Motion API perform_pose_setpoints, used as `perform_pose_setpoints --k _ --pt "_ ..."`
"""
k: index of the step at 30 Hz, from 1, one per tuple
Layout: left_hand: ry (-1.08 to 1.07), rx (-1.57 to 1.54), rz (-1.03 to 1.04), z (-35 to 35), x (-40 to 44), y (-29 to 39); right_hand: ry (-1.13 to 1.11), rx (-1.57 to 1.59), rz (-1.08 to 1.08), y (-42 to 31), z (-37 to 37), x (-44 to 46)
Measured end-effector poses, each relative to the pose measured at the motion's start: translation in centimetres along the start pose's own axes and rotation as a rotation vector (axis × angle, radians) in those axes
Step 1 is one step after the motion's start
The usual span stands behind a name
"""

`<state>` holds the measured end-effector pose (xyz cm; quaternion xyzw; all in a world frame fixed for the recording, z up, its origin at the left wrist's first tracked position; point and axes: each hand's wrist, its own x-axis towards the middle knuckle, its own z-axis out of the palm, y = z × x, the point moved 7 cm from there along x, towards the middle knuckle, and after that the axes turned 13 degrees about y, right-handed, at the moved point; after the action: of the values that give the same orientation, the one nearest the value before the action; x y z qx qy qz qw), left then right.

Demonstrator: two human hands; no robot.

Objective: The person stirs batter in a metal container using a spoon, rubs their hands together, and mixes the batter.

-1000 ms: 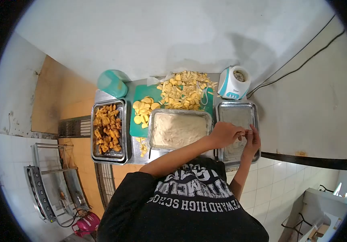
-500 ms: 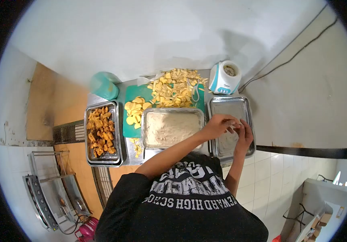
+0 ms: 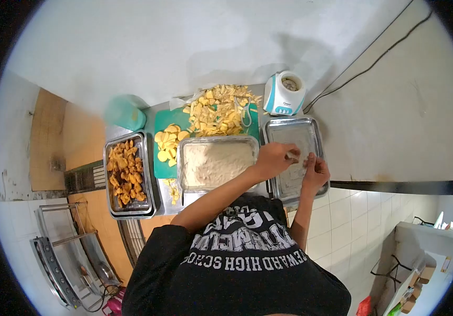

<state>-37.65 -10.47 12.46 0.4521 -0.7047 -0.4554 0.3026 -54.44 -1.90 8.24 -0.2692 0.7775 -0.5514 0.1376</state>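
Observation:
My left hand [image 3: 276, 159] is above the left part of a metal tray [image 3: 318, 138] at the right, its fingers curled together in a pinch. Over the same tray, my right hand [image 3: 316, 173] has thumb and fingertips pressed together, pointing up and to the left. A gap separates the two hands. Whatever lies between the fingertips is too small or too clear to make out. Left of my left hand is a metal tray of pale, wet batter mix [image 3: 217, 165], partly covered by my forearm.
Yellow slices [image 3: 167, 141] and a heap of cut yellow pieces [image 3: 221, 113] lie on a green cutting board [image 3: 164, 171]. Fried brown pieces [image 3: 126, 171] fill a tray at the left. A blender base [image 3: 285, 94] and a green container [image 3: 125, 112] stand by the wall.
My hands have drawn apart; they were close together at the fingertips before. The whole view has shifted slightly, with the table lying a bit further left and up.

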Motion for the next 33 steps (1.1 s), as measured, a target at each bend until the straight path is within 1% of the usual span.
perform_pose_setpoints --k 1,2,3,4,6,7,8,9,11,13,15,17,19,20,22,23,24,25,26,28,29,31,33 --pt "0.126 0.129 0.211 -0.2 -0.1 0.9 -0.011 0.0 -0.001 -1.9 0.5 -0.6" --pt "0.249 0.259 0.422 -0.3 -0.6 1.7 0.013 0.222 -0.065 -4.7 0.8 -1.3" --pt "0.25 0.259 0.418 -0.5 -0.8 2.0 0.042 0.442 -0.127 -6.7 0.5 -1.8" --pt "0.277 0.267 0.387 -0.8 -0.9 2.4 0.044 0.439 -0.126 -5.9 0.1 -1.5" --pt "0.302 0.271 0.362 -0.8 -0.5 2.8 -0.317 0.41 0.134 -3.6 1.6 -1.5" --pt "0.419 0.244 0.428 -1.6 -0.5 3.3 -0.385 0.394 0.136 -4.2 1.7 -2.2" --pt "0.538 0.217 0.491 -2.2 -0.8 3.8 -0.386 0.394 0.136 -3.8 1.9 -2.5" --pt "0.54 0.218 0.491 -2.0 -0.7 3.4 -0.392 0.377 0.116 -3.1 2.4 -2.9" --pt "0.508 0.317 0.541 -1.0 -0.7 2.8 -0.402 0.359 0.097 -2.0 2.9 -3.1" --pt "0.488 0.325 0.507 -0.5 -0.9 2.8 -0.388 0.359 0.072 -1.6 3.2 -2.9" --pt "0.462 0.336 0.475 -0.6 -1.0 2.7 -0.39 0.396 0.091 -1.3 3.5 -3.0" --pt "0.4 0.433 0.523 -0.1 -1.2 3.0 -0.385 0.426 0.109 -0.9 3.6 -3.2" --pt "0.38 0.45 0.542 0.5 -1.3 2.8 -0.265 0.385 0.119 -0.3 3.7 -3.1" --pt "0.36 0.468 0.56 0.8 -1.4 2.7 -0.267 0.386 0.118 0.2 4.1 -3.0" --pt "0.403 0.449 0.568 0.5 -1.7 3.1 -0.189 0.305 0.006 0.2 4.6 -2.7" --pt "0.438 0.428 0.58 0.2 -1.9 3.3 -0.197 0.308 0.005 0.4 5.0 -2.8" --pt "0.442 0.432 0.576 0.1 -2.0 3.2 -0.181 0.374 0.023 0.2 5.1 -3.0" --pt "0.45 0.494 0.659 0.4 -2.3 3.6 -0.163 0.438 0.042 0.0 5.1 -3.2" --pt "0.458 0.556 0.741 0.9 -2.7 3.9 -0.168 0.436 0.041 0.0 5.1 -3.3" --pt "0.437 0.547 0.728 1.1 -2.8 4.0 -0.233 0.602 0.193 0.4 5.7 -3.5" --pt "0.41 0.538 0.717 1.2 -2.7 3.9 -0.24 0.601 0.192 0.3 5.7 -3.6" --pt "0.433 0.5 0.687 1.0 -2.5 3.7 -0.247 0.702 0.379 -0.5 5.7 -4.2" --pt "0.45 0.463 0.66 0.4 -2.3 3.6 -0.281 0.654 0.404 -2.0 5.4 -4.7"
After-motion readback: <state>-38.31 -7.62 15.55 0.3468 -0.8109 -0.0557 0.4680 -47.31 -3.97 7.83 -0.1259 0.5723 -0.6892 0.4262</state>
